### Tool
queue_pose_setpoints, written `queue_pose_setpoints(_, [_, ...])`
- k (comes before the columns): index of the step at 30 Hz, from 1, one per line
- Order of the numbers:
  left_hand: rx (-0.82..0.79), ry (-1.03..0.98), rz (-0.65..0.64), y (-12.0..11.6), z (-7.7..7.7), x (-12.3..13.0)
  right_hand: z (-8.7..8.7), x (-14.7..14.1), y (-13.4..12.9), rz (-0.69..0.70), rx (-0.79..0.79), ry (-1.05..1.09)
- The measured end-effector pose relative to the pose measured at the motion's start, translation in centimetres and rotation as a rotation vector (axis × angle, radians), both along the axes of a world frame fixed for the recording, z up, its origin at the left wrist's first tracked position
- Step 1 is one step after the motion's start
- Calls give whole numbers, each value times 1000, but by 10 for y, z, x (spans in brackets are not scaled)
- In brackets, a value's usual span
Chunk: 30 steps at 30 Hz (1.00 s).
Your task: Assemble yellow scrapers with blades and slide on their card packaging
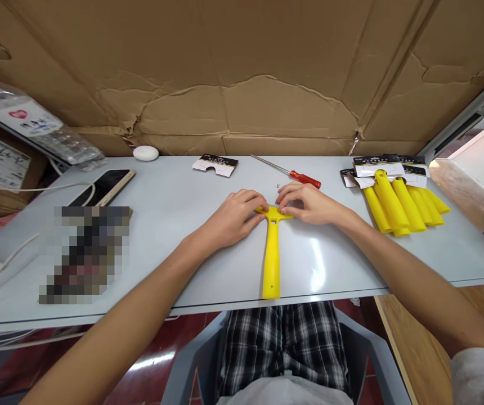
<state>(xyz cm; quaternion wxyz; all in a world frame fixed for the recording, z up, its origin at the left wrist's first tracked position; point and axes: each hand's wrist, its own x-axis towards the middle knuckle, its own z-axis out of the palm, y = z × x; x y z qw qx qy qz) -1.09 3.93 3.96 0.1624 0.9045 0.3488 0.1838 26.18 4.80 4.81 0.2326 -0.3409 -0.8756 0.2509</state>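
Note:
A yellow T-shaped plastic scraper [272, 253] lies on the white table in front of me, its handle towards the near edge. My left hand [242, 211] has its fingers closed on the left end of the crosspiece. At the right end, my right hand [303, 201] pinches the other side of the head between thumb and fingers. The fingertips cover both ends of the crosspiece, so a blade or any small part there cannot be made out. Just beyond my right hand is a screwdriver [305, 179] with a red handle.
Several yellow scrapers [402, 205] with black-and-white cards are piled at the right. A loose card [215, 165] lies at the back, near a white oval object [146, 153]. Leftward are a phone [107, 188], cables and a blurred patch. Cardboard [242, 67] walls the back.

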Motion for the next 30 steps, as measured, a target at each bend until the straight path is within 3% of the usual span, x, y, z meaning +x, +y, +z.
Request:
queue_pose_setpoints(13, [14,-3,-13,1,-1,0,8,12,1,-24,-53,-3])
queue_pose_setpoints(30, [30,5,-15,3,-3,-2,-2,9,5,43,88,-48])
